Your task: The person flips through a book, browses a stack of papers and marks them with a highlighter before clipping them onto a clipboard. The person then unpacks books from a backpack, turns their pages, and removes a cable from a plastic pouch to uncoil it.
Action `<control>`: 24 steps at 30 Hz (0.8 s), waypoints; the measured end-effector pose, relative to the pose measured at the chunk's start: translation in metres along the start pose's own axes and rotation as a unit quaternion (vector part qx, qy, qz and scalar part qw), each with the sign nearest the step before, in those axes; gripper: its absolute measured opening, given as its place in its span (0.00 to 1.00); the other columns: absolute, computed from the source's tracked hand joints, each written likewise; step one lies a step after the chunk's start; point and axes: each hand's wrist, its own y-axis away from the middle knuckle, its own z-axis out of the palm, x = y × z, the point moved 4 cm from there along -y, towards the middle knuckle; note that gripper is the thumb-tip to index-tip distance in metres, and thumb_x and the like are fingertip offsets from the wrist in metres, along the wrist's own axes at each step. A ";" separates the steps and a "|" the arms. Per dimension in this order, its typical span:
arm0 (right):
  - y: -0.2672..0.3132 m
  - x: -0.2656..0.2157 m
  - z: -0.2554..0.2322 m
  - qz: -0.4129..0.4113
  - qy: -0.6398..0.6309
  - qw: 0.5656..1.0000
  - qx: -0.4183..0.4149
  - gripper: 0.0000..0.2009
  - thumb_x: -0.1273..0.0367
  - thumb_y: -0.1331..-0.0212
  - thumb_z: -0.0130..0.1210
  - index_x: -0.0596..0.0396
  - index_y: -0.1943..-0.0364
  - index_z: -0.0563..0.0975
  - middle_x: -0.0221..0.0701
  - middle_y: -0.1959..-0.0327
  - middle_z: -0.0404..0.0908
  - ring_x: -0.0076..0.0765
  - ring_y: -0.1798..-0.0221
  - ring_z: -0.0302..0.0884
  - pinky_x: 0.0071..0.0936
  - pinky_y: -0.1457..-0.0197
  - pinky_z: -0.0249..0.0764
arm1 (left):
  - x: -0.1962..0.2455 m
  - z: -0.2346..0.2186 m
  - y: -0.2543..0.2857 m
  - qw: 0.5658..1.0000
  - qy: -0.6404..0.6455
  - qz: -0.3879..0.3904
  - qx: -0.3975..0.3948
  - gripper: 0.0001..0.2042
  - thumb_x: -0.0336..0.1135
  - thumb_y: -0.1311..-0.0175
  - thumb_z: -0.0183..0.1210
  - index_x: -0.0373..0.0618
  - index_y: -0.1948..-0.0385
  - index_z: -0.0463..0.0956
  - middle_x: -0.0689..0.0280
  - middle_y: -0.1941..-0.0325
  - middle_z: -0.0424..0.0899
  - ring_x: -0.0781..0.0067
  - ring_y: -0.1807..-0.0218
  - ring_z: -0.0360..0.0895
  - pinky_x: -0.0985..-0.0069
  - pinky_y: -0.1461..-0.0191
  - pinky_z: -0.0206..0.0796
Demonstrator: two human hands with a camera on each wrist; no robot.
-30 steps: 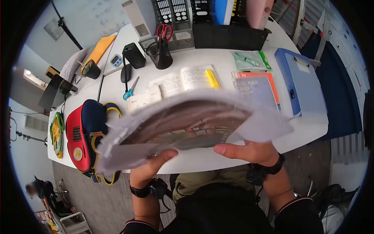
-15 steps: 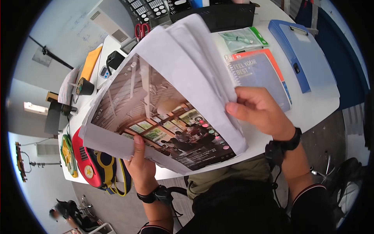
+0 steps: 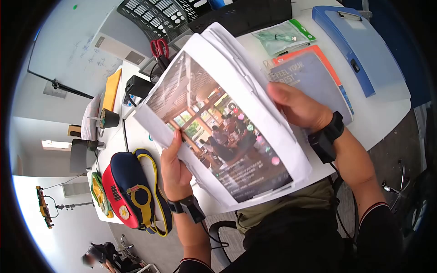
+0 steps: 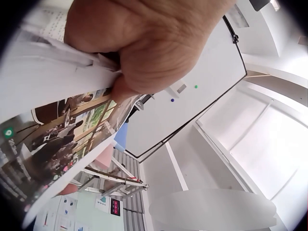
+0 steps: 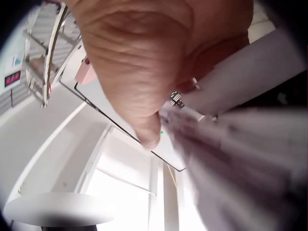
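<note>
A thick, uneven stack of paper sheets point(image 3: 273, 136) is held up tilted over the desk's front edge. Its top sheet bears a large colour print point(image 3: 218, 132) of people in a wooden-roofed room. My left hand point(image 3: 176, 166) grips the stack's left edge, thumb on the printed face and fingers behind. At the right edge is my right hand point(image 3: 300, 107), its thumb tip beside the sheet edges and its other fingers mostly hidden. In the right wrist view the thumb point(image 5: 150, 137) lies alongside blurred sheets point(image 5: 240, 159); I cannot tell whether that hand pinches them.
Right of the stack lie a grey spiral notebook point(image 3: 309, 77), a bagged cable point(image 3: 284, 36) and a blue file case point(image 3: 364, 50). On the left sits a red and navy bag point(image 3: 132, 191). Red-handled scissors point(image 3: 159, 48) and a black potted plant point(image 3: 109, 118) stand farther back.
The stack came up from a flatter, blurred pose to show its printed face, then shifted right. My right thumb moved from pressing the sheets to their edge. The head view turned left.
</note>
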 end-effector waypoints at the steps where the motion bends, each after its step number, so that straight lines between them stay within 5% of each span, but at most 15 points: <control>1: 0.000 0.006 -0.004 0.014 0.009 1.000 0.004 0.27 0.54 0.32 0.57 0.62 0.40 0.73 0.33 0.50 0.81 0.23 0.54 0.79 0.20 0.50 0.76 | -0.005 -0.002 -0.008 0.999 0.021 -0.025 -0.023 0.17 0.34 0.26 0.52 0.35 0.41 0.70 0.57 0.45 0.81 0.62 0.46 0.81 0.65 0.41 0.74; 6: -0.003 0.015 -0.023 -0.008 0.099 0.992 0.075 0.22 0.71 0.37 0.60 0.63 0.40 0.71 0.31 0.50 0.80 0.21 0.51 0.77 0.22 0.47 0.74 | -0.029 0.008 -0.026 0.998 -0.028 -0.012 0.053 0.22 0.37 0.29 0.56 0.36 0.39 0.65 0.57 0.48 0.81 0.61 0.53 0.83 0.67 0.48 0.77; 10: -0.005 0.017 -0.023 -0.023 0.067 0.992 0.107 0.18 0.74 0.36 0.56 0.64 0.43 0.72 0.31 0.51 0.81 0.22 0.51 0.77 0.22 0.46 0.73 | -0.034 -0.010 -0.014 0.999 -0.019 -0.043 -0.003 0.17 0.35 0.32 0.60 0.37 0.48 0.70 0.58 0.57 0.83 0.65 0.59 0.83 0.67 0.56 0.78; 17: -0.004 0.020 -0.022 -0.007 0.048 0.989 0.138 0.20 0.70 0.31 0.53 0.64 0.38 0.70 0.31 0.49 0.80 0.21 0.50 0.76 0.22 0.45 0.73 | -0.030 -0.004 -0.003 0.998 -0.031 -0.057 0.021 0.15 0.23 0.41 0.59 0.33 0.52 0.74 0.57 0.60 0.84 0.63 0.61 0.84 0.66 0.53 0.78; 19: -0.005 0.018 -0.019 -0.004 0.047 0.989 0.142 0.20 0.70 0.33 0.56 0.63 0.39 0.70 0.32 0.49 0.80 0.21 0.50 0.77 0.22 0.46 0.74 | -0.029 -0.009 -0.002 0.997 -0.015 -0.071 -0.002 0.16 0.19 0.40 0.59 0.34 0.49 0.73 0.57 0.55 0.84 0.64 0.55 0.83 0.65 0.49 0.77; 24: -0.004 0.009 -0.019 -0.120 0.212 0.946 0.212 0.20 0.74 0.40 0.64 0.62 0.45 0.73 0.33 0.53 0.82 0.22 0.55 0.80 0.22 0.51 0.78 | -0.025 -0.002 -0.005 0.996 -0.076 -0.038 -0.006 0.15 0.22 0.36 0.59 0.33 0.48 0.72 0.57 0.55 0.84 0.66 0.56 0.83 0.69 0.51 0.78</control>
